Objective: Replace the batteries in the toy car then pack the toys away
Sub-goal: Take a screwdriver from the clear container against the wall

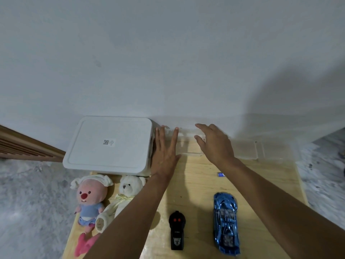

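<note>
Both hands are stretched to the back of the wooden table (pixel 196 184), nothing held: the left hand (pixel 165 152) flat and straight-fingered just beside the white lidded box (pixel 110 144), the right hand (pixel 214 144) spread loosely over a clear container (pixel 246 149), contents not made out. The blue toy car (pixel 226 223) is seen untouched near the front, the black remote (pixel 177 230) beside it. The container, it seems, is to be fetched: best gripped at both sides and drawn forward low.

On the pale wooden desk (pixel 196 184), a white plastic box (pixel 110 144) is sitting back-left, a pink plush doll (pixel 89 200) and white teddy bear (pixel 128 189) lying before it, a black remote control (pixel 177 230) and blue toy car (pixel 226 221) lying further right.
</note>
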A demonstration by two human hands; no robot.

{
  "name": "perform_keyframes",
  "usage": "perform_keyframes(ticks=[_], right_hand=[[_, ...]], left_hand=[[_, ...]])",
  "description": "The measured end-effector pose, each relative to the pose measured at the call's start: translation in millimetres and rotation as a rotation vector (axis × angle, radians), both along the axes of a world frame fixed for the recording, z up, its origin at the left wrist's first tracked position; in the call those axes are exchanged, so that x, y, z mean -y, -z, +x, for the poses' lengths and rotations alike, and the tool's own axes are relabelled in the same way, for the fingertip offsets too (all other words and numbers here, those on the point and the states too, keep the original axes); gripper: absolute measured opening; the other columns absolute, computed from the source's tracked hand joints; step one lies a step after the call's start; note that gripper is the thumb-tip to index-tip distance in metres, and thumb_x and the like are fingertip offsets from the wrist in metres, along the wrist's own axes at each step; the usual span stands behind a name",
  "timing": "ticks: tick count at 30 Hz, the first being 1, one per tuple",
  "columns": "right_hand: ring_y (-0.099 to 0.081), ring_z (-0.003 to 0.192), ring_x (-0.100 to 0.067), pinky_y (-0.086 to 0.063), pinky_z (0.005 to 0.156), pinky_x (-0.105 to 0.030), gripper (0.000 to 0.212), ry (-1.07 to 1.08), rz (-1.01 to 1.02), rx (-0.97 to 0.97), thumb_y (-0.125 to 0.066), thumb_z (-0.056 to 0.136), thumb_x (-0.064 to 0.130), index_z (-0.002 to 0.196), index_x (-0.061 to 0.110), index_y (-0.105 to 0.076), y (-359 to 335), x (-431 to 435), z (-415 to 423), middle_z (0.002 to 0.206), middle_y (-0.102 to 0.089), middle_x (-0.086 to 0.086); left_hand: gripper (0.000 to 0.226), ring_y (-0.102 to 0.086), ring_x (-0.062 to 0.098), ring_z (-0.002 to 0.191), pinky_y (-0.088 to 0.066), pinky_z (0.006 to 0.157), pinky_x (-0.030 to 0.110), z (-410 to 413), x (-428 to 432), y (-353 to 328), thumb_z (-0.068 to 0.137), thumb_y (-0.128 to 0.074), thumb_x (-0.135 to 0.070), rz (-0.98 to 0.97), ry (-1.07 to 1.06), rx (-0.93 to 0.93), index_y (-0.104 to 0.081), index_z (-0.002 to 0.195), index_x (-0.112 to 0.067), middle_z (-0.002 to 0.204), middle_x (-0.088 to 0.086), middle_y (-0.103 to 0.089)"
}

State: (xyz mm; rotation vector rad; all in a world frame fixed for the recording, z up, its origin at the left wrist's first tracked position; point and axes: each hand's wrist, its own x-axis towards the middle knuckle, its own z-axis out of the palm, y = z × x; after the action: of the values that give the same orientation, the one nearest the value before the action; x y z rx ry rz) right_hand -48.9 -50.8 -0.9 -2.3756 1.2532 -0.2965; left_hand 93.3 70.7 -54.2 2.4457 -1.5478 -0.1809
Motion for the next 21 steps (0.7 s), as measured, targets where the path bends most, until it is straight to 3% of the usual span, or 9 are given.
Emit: perform_keyframes(ticks=[4, 8, 12, 17, 21], right_hand=[[-0.067, 0.087, -0.022, -0.054, 0.081, -0.036, 0.029, -0.021, 0.019, -0.016, -0.066, 0.094, 0.038, 0.121, 0.031, -0.064, 9, 2, -3, 0.106, -0.056, 0.005], [-0.065, 0.083, -0.018, -0.053, 0.076, -0.032, 0.026, -0.048, 0.011, -0.040, -0.068, 0.092, 0.037, 0.116, 0.030, -0.062, 22, -10, -11, 0.101, -0.056, 0.007], [-0.065, 0.080, -0.020, -0.054, 0.074, -0.034, 0.026, -0.047, 0.026, -0.060, -0.068, 0.092, 0.035, 0.116, 0.030, -0.061, 33, -19, -13, 0.105, -0.060, 0.006], [-0.064, 0.080, -0.017, -0.055, 0.073, -0.034, 0.027, -0.050, 0.058, -0.050, -0.070, 0.091, 0.031, 0.117, 0.030, -0.062, 34, -23, -17, 0.108, -0.061, 0.006], [-0.056, 0.078, -0.009, -0.048, 0.069, -0.028, 0.025, -0.052, 0.107, 0.042, -0.069, 0.091, 0.033, 0.116, 0.033, -0.064, 21, -32, -41, 0.088, -0.055, 0.013]], left_hand=[[0.102, 0.024, 0.032, 0.156, -0.048, 0.113, 0.042, -7, -15, 1, 0.098, -0.066, -0.043, 0.018, 0.022, -0.046, 0.011, 0.163, -0.033, 0.169, 0.012, 0.023], [0.098, 0.024, 0.031, 0.156, -0.057, 0.102, 0.038, -18, -33, 6, 0.100, -0.059, -0.051, 0.063, 0.035, -0.044, 0.013, 0.163, -0.030, 0.168, 0.011, 0.028], [0.095, 0.018, 0.035, 0.157, -0.040, 0.120, 0.043, -23, -44, 13, 0.102, -0.051, -0.054, 0.154, 0.056, 0.012, 0.012, 0.164, -0.022, 0.169, 0.018, 0.021], [0.090, 0.015, 0.032, 0.158, -0.033, 0.122, 0.040, -21, -51, 10, 0.104, -0.043, -0.059, 0.196, 0.055, -0.010, 0.013, 0.164, -0.022, 0.170, 0.016, 0.019], [0.088, 0.011, 0.033, 0.159, -0.023, 0.128, 0.043, -20, -53, -6, 0.104, -0.043, -0.055, 0.217, 0.068, 0.015, 0.010, 0.165, -0.020, 0.171, 0.019, 0.011]])
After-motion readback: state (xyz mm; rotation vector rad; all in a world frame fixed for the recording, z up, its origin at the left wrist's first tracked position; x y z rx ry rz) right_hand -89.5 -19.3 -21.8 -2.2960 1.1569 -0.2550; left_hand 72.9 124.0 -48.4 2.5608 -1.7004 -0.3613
